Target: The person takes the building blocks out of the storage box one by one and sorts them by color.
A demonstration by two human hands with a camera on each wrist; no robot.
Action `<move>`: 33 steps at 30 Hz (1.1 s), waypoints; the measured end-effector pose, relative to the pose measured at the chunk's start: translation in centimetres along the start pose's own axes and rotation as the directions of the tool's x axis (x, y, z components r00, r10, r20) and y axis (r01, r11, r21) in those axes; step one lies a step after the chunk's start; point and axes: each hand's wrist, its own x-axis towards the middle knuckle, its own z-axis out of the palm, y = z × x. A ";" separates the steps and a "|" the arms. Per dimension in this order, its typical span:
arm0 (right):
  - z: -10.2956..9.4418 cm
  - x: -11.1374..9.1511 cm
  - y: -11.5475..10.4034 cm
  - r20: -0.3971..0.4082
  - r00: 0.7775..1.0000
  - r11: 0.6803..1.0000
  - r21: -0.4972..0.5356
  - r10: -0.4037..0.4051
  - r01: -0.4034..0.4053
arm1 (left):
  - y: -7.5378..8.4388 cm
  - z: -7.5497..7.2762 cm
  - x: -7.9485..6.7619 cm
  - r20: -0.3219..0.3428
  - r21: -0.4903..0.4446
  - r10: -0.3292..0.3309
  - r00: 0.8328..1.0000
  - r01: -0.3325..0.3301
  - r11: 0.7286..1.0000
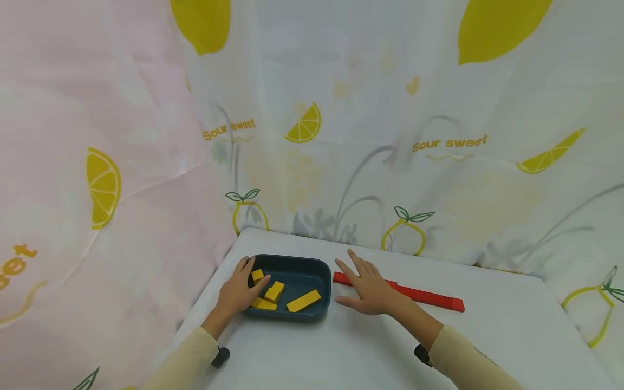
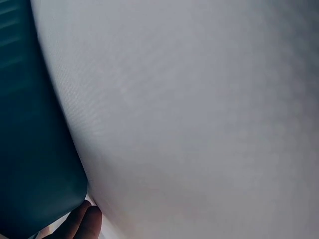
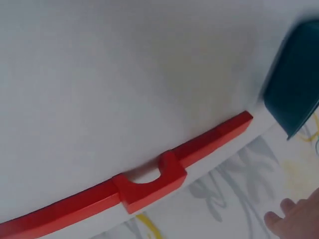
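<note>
The tray [image 1: 294,279] looks smooth, faintly glossy. The yellow blocks [image 1: 304,301] and red pieces [image 1: 426,297] look matt. The bench [image 1: 361,346], blurry up close, may be cloth-covered.

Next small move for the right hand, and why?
Probably bring the right hand left to the right wall of the dark blue-green rectangular tray. Its fingers are spread, it holds nothing, and it sits just right of that wall, while the left hand is at the left end; both could then steady the tray with its yellow rectangular blocks.
</note>
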 end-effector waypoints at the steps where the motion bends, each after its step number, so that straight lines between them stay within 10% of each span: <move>1: 0.2 0.2 -0.3 -0.009 1.000 1.000 0.016 -0.008 0.008 | 0.1 0.0 0.0 0.003 -0.002 -0.001 1.000 0.001 1.000; 15: 3.8 4.0 -4.0 0.002 0.996 0.940 0.331 -0.092 0.086 | 0.7 -0.1 -0.3 0.014 -0.021 -0.021 1.000 0.021 1.000; 33: 6.0 8.0 -6.1 0.148 0.987 0.996 0.074 -0.066 0.056 | 0.3 -0.2 -0.1 0.010 -0.026 -0.010 1.000 0.010 1.000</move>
